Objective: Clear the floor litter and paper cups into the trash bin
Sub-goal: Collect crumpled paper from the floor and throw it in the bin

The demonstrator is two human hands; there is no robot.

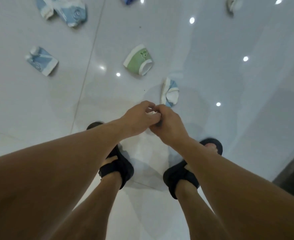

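Down by the black strap sandals [116, 163], a thin white see-through plastic bag [148, 153] hangs between the feet, straight below the hands. The left hand [139, 116] and right hand [168, 126] are knuckle to knuckle, fingers curled, both pinching its crumpled white top. It looks like they're working the bag's mouth open, so no picking up yet. Just beyond the right hand lies a crushed blue-and-white paper cup [169, 92], surely the first candidate. Further out from the left hand is a squashed green-and-white paper cup [138, 60], and well off to its left a flattened pale-blue paper cup [41, 60]. A pair of crumpled blue cups [63, 11] lies farthest out. No trash bin is in sight. Next, one hand must let go and reach forward for that nearest cup.
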